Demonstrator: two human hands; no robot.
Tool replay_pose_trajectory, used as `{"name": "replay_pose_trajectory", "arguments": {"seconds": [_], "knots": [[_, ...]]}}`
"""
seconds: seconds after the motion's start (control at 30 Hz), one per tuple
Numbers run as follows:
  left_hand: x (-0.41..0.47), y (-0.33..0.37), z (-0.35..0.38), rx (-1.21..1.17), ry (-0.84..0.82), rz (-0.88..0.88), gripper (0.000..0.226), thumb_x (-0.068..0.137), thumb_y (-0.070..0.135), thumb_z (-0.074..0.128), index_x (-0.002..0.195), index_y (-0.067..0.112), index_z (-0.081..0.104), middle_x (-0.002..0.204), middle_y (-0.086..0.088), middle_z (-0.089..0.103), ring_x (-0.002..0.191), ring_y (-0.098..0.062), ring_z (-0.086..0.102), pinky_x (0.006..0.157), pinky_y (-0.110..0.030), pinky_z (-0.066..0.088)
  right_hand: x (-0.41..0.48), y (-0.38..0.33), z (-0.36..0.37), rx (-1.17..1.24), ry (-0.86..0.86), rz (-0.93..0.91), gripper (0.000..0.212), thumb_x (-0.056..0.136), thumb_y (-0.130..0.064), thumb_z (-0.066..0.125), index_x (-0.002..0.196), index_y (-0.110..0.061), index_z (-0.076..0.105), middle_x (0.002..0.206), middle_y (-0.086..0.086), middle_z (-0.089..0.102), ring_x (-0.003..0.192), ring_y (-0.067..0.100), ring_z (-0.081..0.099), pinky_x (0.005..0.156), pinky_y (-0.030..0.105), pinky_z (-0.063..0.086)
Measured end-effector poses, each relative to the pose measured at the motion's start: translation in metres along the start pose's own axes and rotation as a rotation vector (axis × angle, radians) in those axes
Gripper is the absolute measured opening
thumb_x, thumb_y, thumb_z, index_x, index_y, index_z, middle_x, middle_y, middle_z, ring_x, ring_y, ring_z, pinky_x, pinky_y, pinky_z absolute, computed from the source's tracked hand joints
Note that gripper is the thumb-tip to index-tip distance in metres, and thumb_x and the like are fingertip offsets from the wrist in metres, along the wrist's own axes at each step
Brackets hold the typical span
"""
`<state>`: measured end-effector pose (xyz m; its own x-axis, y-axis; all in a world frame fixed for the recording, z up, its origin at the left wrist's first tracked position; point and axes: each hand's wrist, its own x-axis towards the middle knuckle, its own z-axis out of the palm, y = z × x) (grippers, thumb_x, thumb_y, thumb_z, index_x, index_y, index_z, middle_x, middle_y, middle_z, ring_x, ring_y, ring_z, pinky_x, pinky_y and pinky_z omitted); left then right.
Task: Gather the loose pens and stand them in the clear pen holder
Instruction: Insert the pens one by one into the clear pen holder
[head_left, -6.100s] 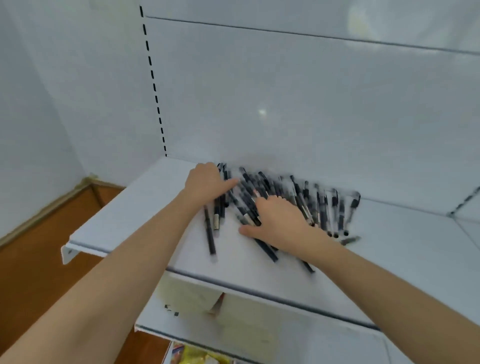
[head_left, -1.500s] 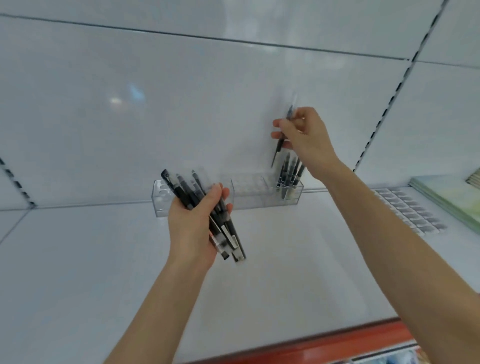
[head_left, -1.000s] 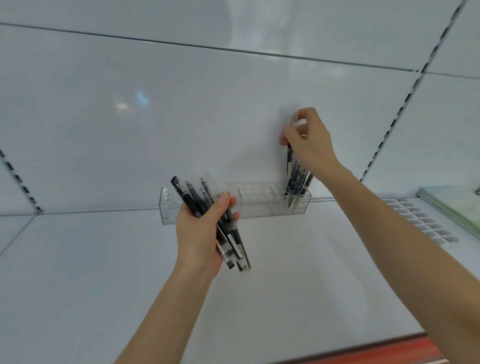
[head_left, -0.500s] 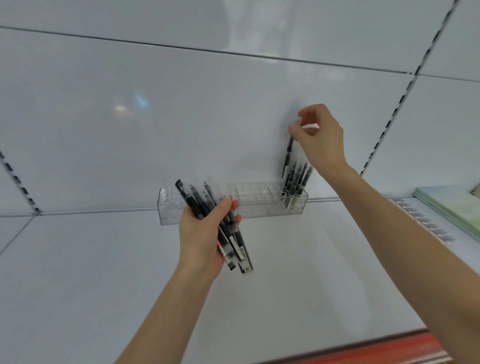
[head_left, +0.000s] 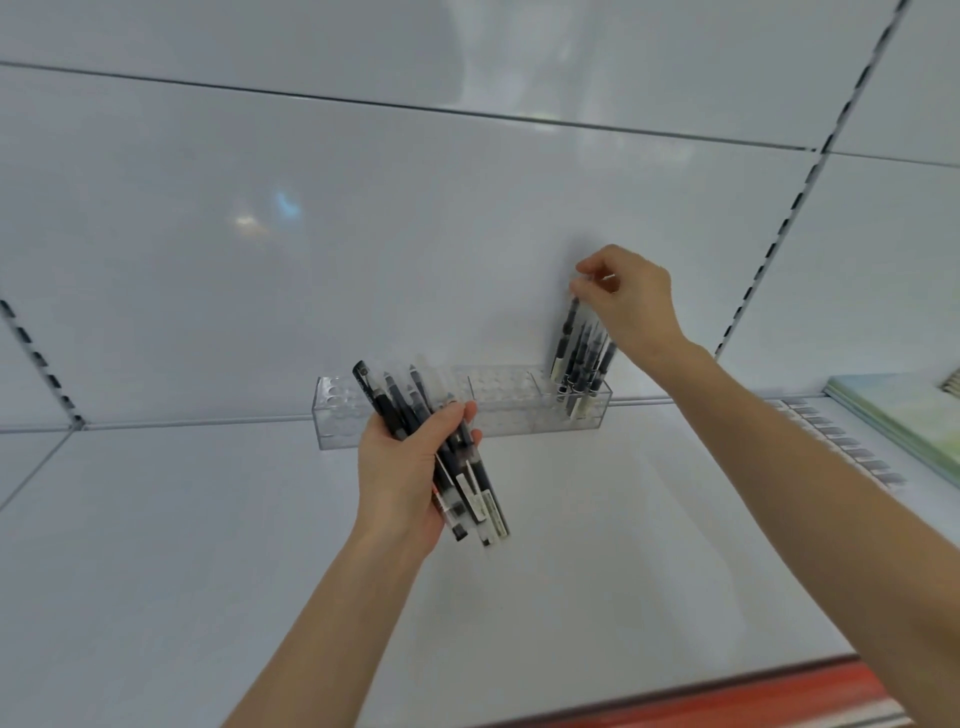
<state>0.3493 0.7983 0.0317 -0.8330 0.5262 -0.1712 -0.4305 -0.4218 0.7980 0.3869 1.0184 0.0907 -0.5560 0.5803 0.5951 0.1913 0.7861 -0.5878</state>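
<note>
Several pens (head_left: 584, 364) stand in the holder (head_left: 509, 410); your right hand (head_left: 631, 301) pinches a pen (head_left: 570, 332), your left hand (head_left: 402, 467) grips the waiting bundle (head_left: 467, 488).

Black pens (head_left: 582, 358) upright in clear holder (head_left: 498, 410)

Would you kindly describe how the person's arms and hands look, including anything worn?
The left forearm and the right forearm are bare to the frame's edge: no sleeves show. The left hand and the right hand wear no gloves, and no ring, watch or bracelet is visible on either.
</note>
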Motion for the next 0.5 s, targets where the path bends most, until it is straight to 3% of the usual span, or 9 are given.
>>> {"name": "replay_pose_trajectory", "arguments": {"seconds": [0.17, 0.27, 0.37, 0.43, 0.5], "knots": [[0.000, 0.001, -0.001, 0.031, -0.004, 0.005, 0.016, 0.082, -0.002, 0.062, 0.095, 0.004, 0.059, 0.075, -0.008, 0.071, 0.065, -0.018, 0.068, 0.064, -0.028, 0.057, -0.003, 0.008, 0.005, -0.348, -0.183, -0.089, 0.016, 0.089, -0.014, 0.055, 0.096, -0.007, 0.067, 0.097, 0.009, 0.069, 0.103, 0.026, 0.053, 0.082, 0.032, 0.043], [0.000, 0.000, -0.001, 0.037, -0.031, 0.017, 0.014, 0.081, -0.003, 0.063, 0.092, 0.005, 0.060, 0.070, -0.004, 0.073, 0.068, -0.016, 0.070, 0.069, -0.029, 0.058, -0.001, 0.002, 0.000, -0.420, -0.162, -0.148, 0.020, 0.090, -0.017, 0.053, 0.101, -0.010, 0.069, 0.102, 0.011, 0.069, 0.103, 0.032, 0.055, 0.090, 0.040, 0.045], [-0.002, 0.000, 0.001, 0.045, -0.079, 0.019, 0.012, 0.080, -0.003, 0.063, 0.090, 0.004, 0.060, 0.073, -0.007, 0.073, 0.073, -0.016, 0.072, 0.068, -0.027, 0.058, -0.020, -0.026, -0.008, -0.121, -0.094, -0.073, 0.019, 0.090, -0.022, 0.055, 0.099, -0.011, 0.068, 0.098, 0.004, 0.069, 0.085, 0.013, 0.060, 0.079, 0.014, 0.044], [-0.005, 0.000, 0.004, 0.057, -0.116, 0.029, 0.014, 0.080, -0.003, 0.064, 0.092, 0.002, 0.060, 0.076, -0.008, 0.073, 0.076, -0.020, 0.072, 0.066, -0.027, 0.059, -0.039, -0.050, -0.012, 0.177, -0.267, 0.067, 0.018, 0.087, -0.029, 0.058, 0.090, -0.014, 0.067, 0.085, -0.001, 0.070, 0.071, 0.004, 0.061, 0.068, 0.012, 0.045], [-0.008, 0.000, 0.008, 0.078, -0.143, 0.048, 0.017, 0.079, -0.003, 0.064, 0.094, 0.001, 0.060, 0.077, -0.008, 0.073, 0.079, -0.023, 0.072, 0.068, -0.029, 0.059, -0.055, -0.064, -0.010, 0.232, -0.460, 0.097, 0.016, 0.084, -0.035, 0.062, 0.087, -0.020, 0.066, 0.076, -0.008, 0.070, 0.066, 0.001, 0.063, 0.058, 0.013, 0.048]]}}
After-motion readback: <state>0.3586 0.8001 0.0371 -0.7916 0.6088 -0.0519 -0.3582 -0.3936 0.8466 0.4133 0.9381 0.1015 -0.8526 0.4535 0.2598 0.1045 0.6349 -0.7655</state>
